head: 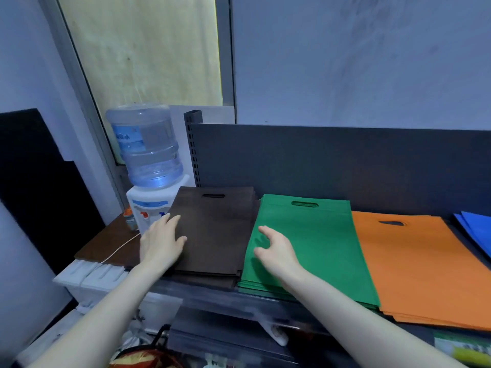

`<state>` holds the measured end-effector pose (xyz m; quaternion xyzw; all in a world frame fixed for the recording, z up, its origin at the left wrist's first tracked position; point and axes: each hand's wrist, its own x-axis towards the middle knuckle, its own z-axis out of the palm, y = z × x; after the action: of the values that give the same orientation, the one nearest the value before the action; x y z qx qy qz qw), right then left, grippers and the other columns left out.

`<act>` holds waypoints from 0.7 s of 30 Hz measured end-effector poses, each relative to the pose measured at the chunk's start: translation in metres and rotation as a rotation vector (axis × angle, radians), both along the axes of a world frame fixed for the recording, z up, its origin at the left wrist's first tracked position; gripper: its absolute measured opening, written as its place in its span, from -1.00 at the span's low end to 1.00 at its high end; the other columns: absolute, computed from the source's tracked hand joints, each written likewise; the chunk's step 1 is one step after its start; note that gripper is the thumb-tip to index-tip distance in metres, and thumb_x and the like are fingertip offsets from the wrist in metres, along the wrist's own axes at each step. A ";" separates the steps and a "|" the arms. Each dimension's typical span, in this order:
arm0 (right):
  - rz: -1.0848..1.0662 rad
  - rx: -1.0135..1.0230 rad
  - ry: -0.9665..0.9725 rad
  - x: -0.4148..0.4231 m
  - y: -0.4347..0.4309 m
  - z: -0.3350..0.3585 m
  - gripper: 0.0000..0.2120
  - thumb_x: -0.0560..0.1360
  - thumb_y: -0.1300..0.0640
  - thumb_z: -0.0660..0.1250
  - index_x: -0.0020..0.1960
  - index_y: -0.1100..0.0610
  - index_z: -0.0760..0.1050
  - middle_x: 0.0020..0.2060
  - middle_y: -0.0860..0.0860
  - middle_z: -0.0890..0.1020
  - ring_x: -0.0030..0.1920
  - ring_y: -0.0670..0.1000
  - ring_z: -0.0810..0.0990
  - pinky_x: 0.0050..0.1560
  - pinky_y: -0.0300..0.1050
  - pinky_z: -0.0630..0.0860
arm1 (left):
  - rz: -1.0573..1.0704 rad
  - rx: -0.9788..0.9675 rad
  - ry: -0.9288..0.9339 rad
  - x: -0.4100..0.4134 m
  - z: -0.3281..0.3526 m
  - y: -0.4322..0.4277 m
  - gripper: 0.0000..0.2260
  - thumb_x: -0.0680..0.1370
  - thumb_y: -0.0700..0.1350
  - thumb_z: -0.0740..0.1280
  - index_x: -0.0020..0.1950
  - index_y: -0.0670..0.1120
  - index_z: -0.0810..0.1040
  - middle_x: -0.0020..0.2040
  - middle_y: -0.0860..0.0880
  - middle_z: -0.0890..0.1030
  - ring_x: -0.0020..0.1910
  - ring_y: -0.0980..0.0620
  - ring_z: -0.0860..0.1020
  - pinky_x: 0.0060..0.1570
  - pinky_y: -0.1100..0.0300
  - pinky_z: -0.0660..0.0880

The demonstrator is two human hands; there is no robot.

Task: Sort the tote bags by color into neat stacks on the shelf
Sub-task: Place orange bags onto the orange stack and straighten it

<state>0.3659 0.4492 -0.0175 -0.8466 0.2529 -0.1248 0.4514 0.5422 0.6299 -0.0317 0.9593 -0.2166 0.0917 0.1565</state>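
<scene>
Tidying step, sorting looks near done. Shelf (207,294) carries brown stack (220,235) at its left end, then green stack (313,240), orange stack (414,261), blue stack (478,229) at the right edge. Left hand (162,243) lies flat on brown's left edge, fingers straight. Right hand (276,251) is over green's left side, fingers apart, holding nothing. Next is probably to square brown's edges.

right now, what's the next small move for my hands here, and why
Probably slide the right hand left to the right edge of the brown stack and square it against the left hand, which lies on its left edge; its lower bags jut out unevenly at the front.
</scene>
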 end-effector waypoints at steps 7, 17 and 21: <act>-0.081 -0.248 0.011 -0.095 -0.063 0.000 -0.48 0.53 0.24 0.28 0.46 0.11 0.28 0.43 -0.03 0.37 0.43 -0.08 0.30 0.39 -0.30 0.15 | -0.472 -0.181 0.003 -0.095 0.019 -0.095 -0.56 0.53 -0.06 0.35 0.41 -0.03 0.42 0.42 0.02 0.40 0.43 0.03 0.31 0.39 0.19 0.23; -0.411 -0.289 0.070 -0.255 -0.135 0.011 -0.48 0.54 0.02 0.29 0.46 0.02 0.28 0.41 -0.09 0.38 0.41 -0.09 0.33 0.37 -0.17 0.32 | -0.838 -0.108 0.066 -0.210 0.016 -0.211 -0.56 0.55 -0.02 0.31 0.43 0.01 0.37 0.40 0.09 0.43 0.39 0.10 0.35 0.37 0.22 0.26; -0.501 -0.281 0.074 -0.308 -0.157 0.016 -0.49 0.54 0.04 0.29 0.46 0.02 0.29 0.42 -0.10 0.37 0.41 -0.09 0.33 0.35 -0.18 0.32 | -0.940 -0.130 0.080 -0.261 0.020 -0.250 -0.57 0.55 -0.04 0.33 0.42 0.01 0.39 0.38 0.09 0.45 0.38 0.11 0.37 0.36 0.23 0.27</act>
<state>0.0580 0.2917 -0.0015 -0.8159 0.4508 -0.2351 0.2751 0.2813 0.3800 -0.0119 0.7484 -0.6146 -0.0124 0.2490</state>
